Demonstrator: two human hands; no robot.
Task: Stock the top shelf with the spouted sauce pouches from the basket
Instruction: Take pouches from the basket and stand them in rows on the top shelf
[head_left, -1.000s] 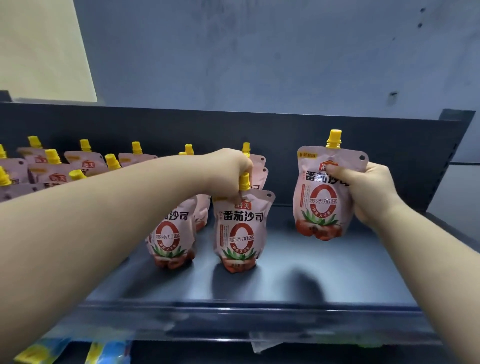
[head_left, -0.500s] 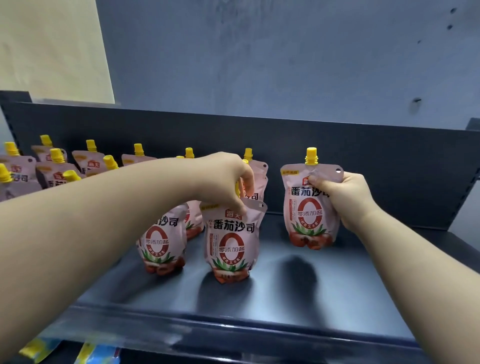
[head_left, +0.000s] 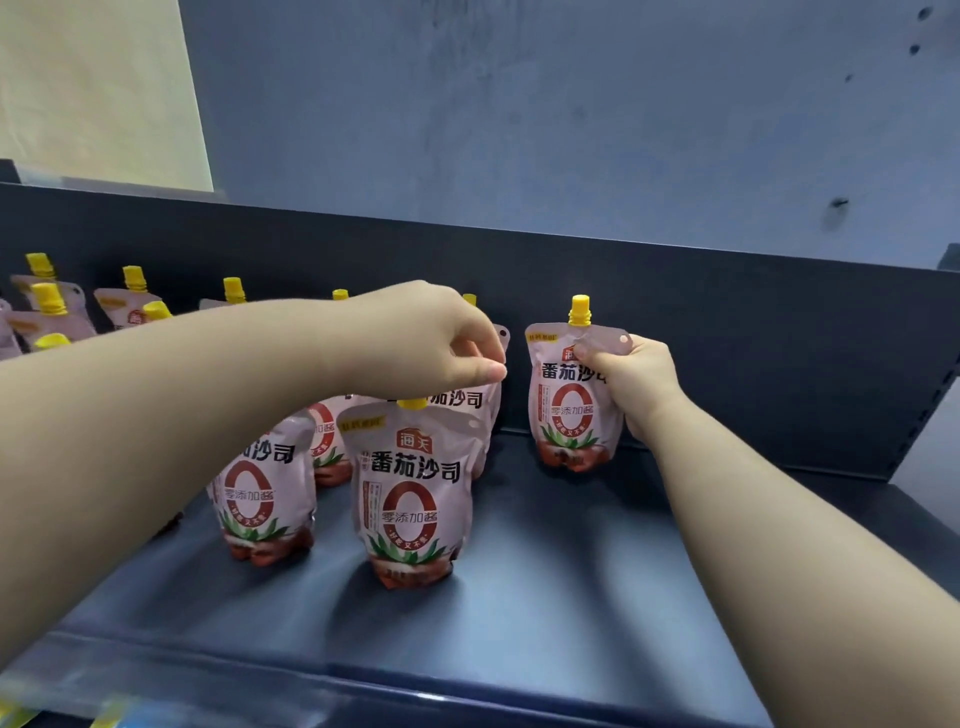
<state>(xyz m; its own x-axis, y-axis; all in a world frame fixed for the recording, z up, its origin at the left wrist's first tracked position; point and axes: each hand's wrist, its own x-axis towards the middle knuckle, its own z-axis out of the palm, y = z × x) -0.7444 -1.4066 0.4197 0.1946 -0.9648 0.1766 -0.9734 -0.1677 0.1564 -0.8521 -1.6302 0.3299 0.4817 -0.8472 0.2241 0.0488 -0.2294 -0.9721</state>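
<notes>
Pink spouted sauce pouches with yellow caps stand on the dark top shelf (head_left: 571, 582). My right hand (head_left: 631, 382) grips the top right corner of the rightmost pouch (head_left: 569, 410), which stands upright near the shelf's back panel. My left hand (head_left: 431, 338) hovers with its fingers curled just above the cap of the front pouch (head_left: 413, 514) and is off it. The hand covers the top of a pouch (head_left: 460, 397) right behind. Whether it pinches that pouch is hidden. Another pouch (head_left: 262, 499) stands to the left under my forearm.
Several more pouches (head_left: 132, 301) stand in rows at the left back. The back panel (head_left: 753, 353) rises behind them, with a grey wall above. The shelf's right half is bare metal up to its front lip (head_left: 363, 691). The basket is out of view.
My left hand has let go of the front pouch's spout and risen slightly. My right hand has set its pouch down further back on the shelf and still grips it.
</notes>
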